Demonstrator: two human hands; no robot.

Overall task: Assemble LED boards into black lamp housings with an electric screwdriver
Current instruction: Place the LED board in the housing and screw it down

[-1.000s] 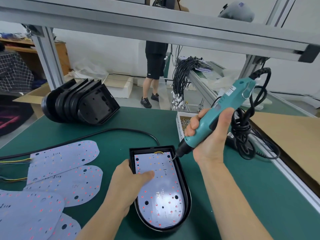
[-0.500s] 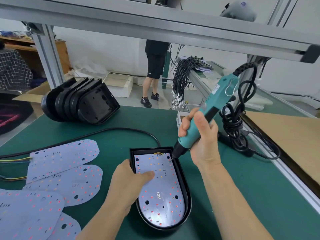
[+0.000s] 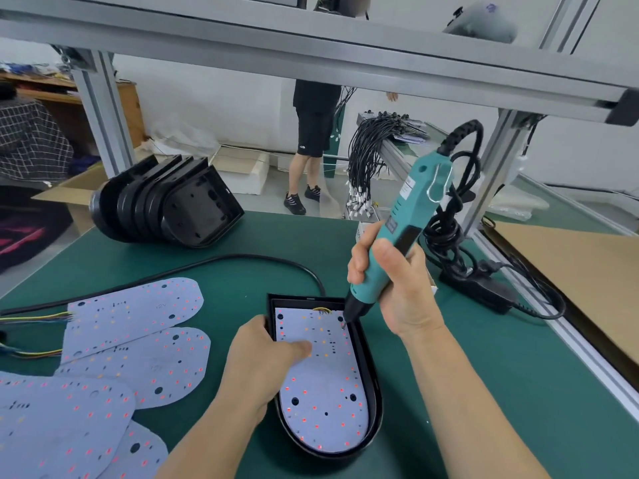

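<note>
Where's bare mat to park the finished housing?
Bare green mat lies right of the housing, short of the aluminium rail. Also between the housing stack and black cable. Left is crowded with loose LED boards.

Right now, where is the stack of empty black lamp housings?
In the head view, the stack of black lamp housings lies on its side at the far left of the green table, beyond the loose white LED boards.
</note>
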